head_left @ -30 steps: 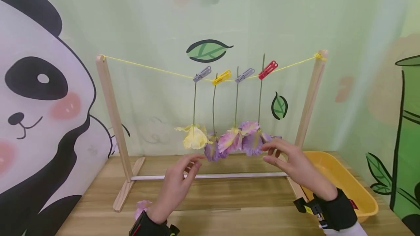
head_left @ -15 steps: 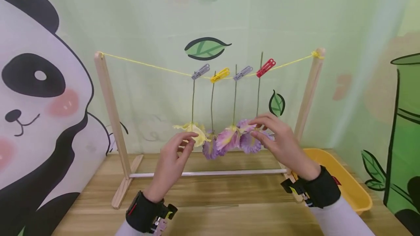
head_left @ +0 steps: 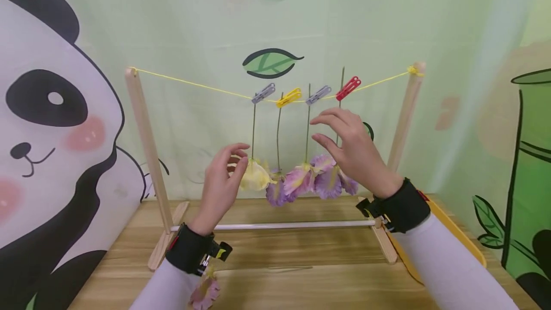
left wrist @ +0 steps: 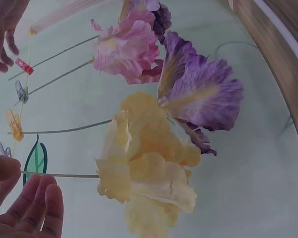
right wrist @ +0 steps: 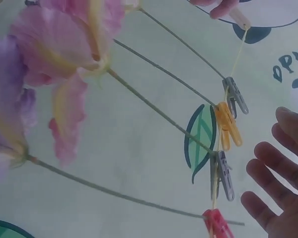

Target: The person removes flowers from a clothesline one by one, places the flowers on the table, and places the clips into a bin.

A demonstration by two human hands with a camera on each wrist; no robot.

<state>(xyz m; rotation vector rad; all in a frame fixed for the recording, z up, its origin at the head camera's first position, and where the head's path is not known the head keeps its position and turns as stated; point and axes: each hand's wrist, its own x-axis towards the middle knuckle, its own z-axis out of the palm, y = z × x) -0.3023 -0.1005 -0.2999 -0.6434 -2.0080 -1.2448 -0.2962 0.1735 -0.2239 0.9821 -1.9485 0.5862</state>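
Artificial flowers hang upside down by their stems from a yellow string (head_left: 189, 81) between two wooden posts. From left they are a yellow flower (head_left: 257, 177), a purple flower (left wrist: 203, 94), a pink flower (head_left: 299, 181) and a lilac flower (head_left: 328, 183). A grey clothespin (head_left: 263, 94), a yellow clothespin (head_left: 289, 97), another grey clothespin (head_left: 318, 95) and a red clothespin (head_left: 348, 88) grip the stems. My left hand (head_left: 221, 183) is beside the yellow flower, fingers loosely curved, overlapping its stem in the left wrist view. My right hand (head_left: 350, 145) is raised before the right stems, thumb and fingers apart.
A wooden post (head_left: 148, 152) stands at the left, another post (head_left: 404, 121) at the right. A white rod (head_left: 292, 225) joins their feet. Behind my right forearm is a yellow tray (head_left: 462, 233). A pink flower (head_left: 206, 293) lies on the wooden table (head_left: 301, 248), near my left sleeve.
Both hands have risen: the left from below the blossoms to beside the yellow flower, the right up and left from the lilac flower toward the clothespins. The hanging flowers stay clipped.
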